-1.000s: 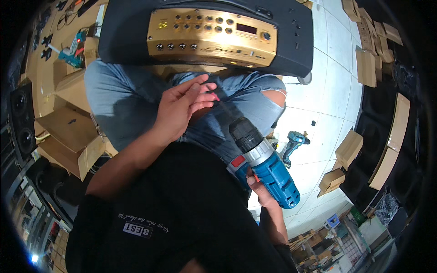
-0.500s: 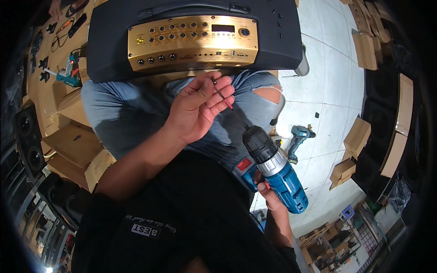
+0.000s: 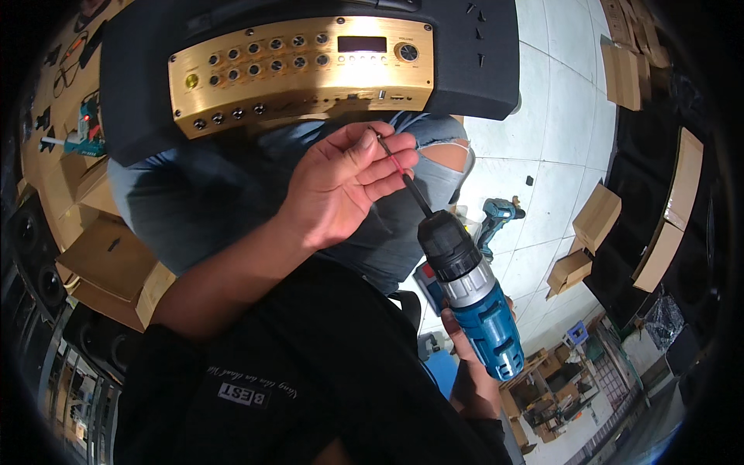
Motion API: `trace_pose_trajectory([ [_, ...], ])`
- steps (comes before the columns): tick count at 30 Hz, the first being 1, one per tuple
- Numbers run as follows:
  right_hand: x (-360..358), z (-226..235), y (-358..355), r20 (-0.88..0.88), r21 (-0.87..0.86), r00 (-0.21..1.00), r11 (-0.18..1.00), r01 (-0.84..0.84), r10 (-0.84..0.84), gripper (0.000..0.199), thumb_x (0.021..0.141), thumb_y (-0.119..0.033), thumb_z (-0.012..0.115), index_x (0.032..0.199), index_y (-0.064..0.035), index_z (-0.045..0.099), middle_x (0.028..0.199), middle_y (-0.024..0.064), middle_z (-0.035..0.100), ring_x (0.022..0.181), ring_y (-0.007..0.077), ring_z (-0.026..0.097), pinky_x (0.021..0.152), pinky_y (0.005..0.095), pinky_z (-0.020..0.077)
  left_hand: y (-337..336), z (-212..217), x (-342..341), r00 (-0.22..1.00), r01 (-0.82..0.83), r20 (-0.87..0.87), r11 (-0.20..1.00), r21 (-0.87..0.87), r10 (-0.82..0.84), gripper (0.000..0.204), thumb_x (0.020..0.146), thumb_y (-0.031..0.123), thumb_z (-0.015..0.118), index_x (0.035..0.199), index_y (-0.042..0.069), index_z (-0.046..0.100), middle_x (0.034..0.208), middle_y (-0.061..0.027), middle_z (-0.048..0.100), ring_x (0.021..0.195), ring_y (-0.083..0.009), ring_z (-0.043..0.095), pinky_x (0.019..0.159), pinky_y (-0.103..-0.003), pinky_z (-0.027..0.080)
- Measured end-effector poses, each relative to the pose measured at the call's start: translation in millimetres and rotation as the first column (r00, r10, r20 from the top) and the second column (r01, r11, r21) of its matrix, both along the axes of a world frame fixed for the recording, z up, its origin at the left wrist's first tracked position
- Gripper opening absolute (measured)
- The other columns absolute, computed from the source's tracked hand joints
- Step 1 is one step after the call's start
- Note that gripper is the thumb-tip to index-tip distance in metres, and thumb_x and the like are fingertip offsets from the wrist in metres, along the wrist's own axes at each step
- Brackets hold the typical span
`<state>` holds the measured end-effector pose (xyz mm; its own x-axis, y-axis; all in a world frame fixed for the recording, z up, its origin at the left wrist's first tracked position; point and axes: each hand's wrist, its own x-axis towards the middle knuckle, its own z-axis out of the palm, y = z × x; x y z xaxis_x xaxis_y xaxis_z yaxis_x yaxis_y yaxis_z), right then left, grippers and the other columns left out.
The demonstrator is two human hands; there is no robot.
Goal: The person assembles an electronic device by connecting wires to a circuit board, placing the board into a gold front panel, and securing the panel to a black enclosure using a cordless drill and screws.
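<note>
Between the thumb and fingers of my left hand [image 3: 329, 182], palm up, is a slim screwdriver bit [image 3: 394, 160] with a red sleeve. Its upper end is dark and small; I cannot tell whether a screw sits there. A teal cordless drill [image 3: 484, 322] with a black chuck is gripped by my right hand [image 3: 463, 341], its handle largely hidden behind the body. The dark shaft [image 3: 417, 194] from the chuck meets the bit's red end at my left fingertips. Just beyond, a black cabinet [image 3: 473, 89] carries a gold control panel [image 3: 302, 74] with knobs and a display.
Several dark screws [image 3: 480, 34] lie on the cabinet's right side. A second drill [image 3: 496, 221] rests on the tiled floor at right, with cardboard pieces [image 3: 597, 217] past it. At left are a teal glue gun [image 3: 85, 132] and an open cardboard box [image 3: 116, 267].
The drill's shaft, apart from the bit before, now reaches its red end. The drill has turned slightly in my right hand. The view has shifted, so the cabinet appears farther left and higher.
</note>
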<state>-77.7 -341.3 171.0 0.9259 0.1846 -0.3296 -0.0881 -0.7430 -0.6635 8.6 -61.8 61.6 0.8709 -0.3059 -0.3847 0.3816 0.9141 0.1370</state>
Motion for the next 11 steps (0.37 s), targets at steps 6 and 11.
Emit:
trace_pose_trajectory([
  [6,43,45,-14,-0.108,-0.495,0.952,0.846,0.198,-0.286,0.062,0.069,-0.026,0.085,0.122,-0.0047,0.061,0.106,0.0059,0.069,0.097,0.0210,0.069,0.091,0.0358,0.0557,-21,-12,29,0.998,0.013,-0.065,0.980,-0.196,-0.026,0.028,0.107,0.023,0.056,0.129,0.009,0.065,0.128,-0.0120,0.070,0.119,-0.0231,0.067,0.104,-0.040,0.054],
  [11,91,95,-34,-0.115,-0.429,0.993,0.901,-0.068,0.020,0.053,0.085,-0.047,0.070,0.116,-0.0040,0.070,0.107,0.0114,0.075,0.092,0.0257,0.074,0.081,0.0379,0.0584,-43,-26,48,0.998,0.008,-0.048,0.905,-0.425,-0.031,0.032,0.109,0.022,0.051,0.134,0.005,0.060,0.135,-0.0152,0.065,0.127,-0.0252,0.063,0.107,-0.040,0.052],
])
